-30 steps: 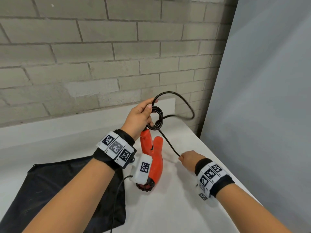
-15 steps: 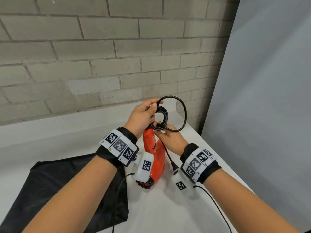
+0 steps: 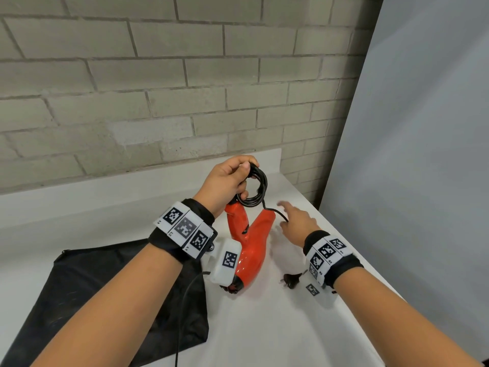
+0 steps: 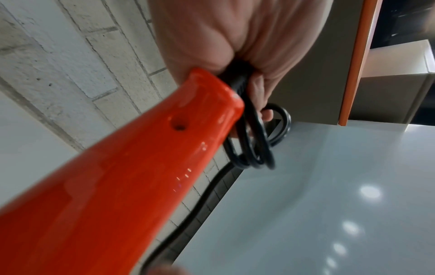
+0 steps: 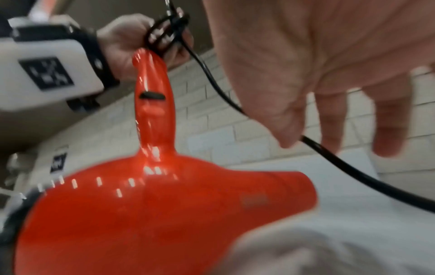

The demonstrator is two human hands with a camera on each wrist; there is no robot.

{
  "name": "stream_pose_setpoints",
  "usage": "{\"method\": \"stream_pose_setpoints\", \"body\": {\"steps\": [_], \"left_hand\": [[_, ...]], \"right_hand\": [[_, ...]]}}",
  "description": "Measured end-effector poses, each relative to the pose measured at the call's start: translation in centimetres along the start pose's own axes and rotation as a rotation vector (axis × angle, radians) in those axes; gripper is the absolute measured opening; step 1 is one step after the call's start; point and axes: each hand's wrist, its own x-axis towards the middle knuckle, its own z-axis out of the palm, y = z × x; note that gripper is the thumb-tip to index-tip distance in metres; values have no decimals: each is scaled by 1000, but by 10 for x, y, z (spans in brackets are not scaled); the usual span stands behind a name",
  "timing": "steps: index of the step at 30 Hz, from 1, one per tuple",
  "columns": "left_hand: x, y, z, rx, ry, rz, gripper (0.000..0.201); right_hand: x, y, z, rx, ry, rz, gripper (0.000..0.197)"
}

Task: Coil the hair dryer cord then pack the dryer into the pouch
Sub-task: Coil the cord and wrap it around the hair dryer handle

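The red hair dryer [image 3: 250, 245] stands on the white table [image 3: 264, 327], handle end up. My left hand [image 3: 232, 178] grips a small coil of the black cord [image 3: 255, 188] just above the handle tip; the coil [image 4: 255, 150] hangs from the curled fingers beside the red handle [image 4: 141, 167]. The right hand [image 3: 293, 221] hovers to the right of the dryer with fingers spread, holding nothing. The loose cord [image 5: 353, 178] runs under its palm [image 5: 294, 65]. The plug [image 3: 291, 280] lies on the table near my right wrist. The black pouch [image 3: 105, 287] lies flat at the left.
A brick wall [image 3: 158, 88] stands behind the table, with a low white ledge [image 3: 105, 189] along it. A grey panel [image 3: 423, 154] closes off the right side, next to the table's right edge [image 3: 344, 234]. A thin sensor cable [image 3: 182, 313] hangs from my left wrist over the pouch.
The right hand carried a wide loop of cord up to the left hand, then let go and drew back to the right with fingers open. The coil is now smaller and tighter.
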Motion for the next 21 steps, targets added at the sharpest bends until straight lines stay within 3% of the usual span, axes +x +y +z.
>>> {"method": "stream_pose_setpoints", "body": {"steps": [2, 5, 8, 13, 21], "left_hand": [[2, 0, 3, 22, 8, 12, 26], [4, 0, 7, 37, 5, 31, 26], [3, 2, 8, 23, 21, 12, 27], [2, 1, 7, 163, 39, 42, 20], [6, 2, 14, 204, 62, 36, 18]], "right_hand": [[-13, -21, -10, 182, 88, -263, 53], [-26, -51, -21, 313, 171, -491, 34], [-25, -58, -29, 466, 160, -474, 23], [-8, -44, -41, 382, 169, -384, 26], [12, -37, -56, 354, 218, -339, 20]]}}
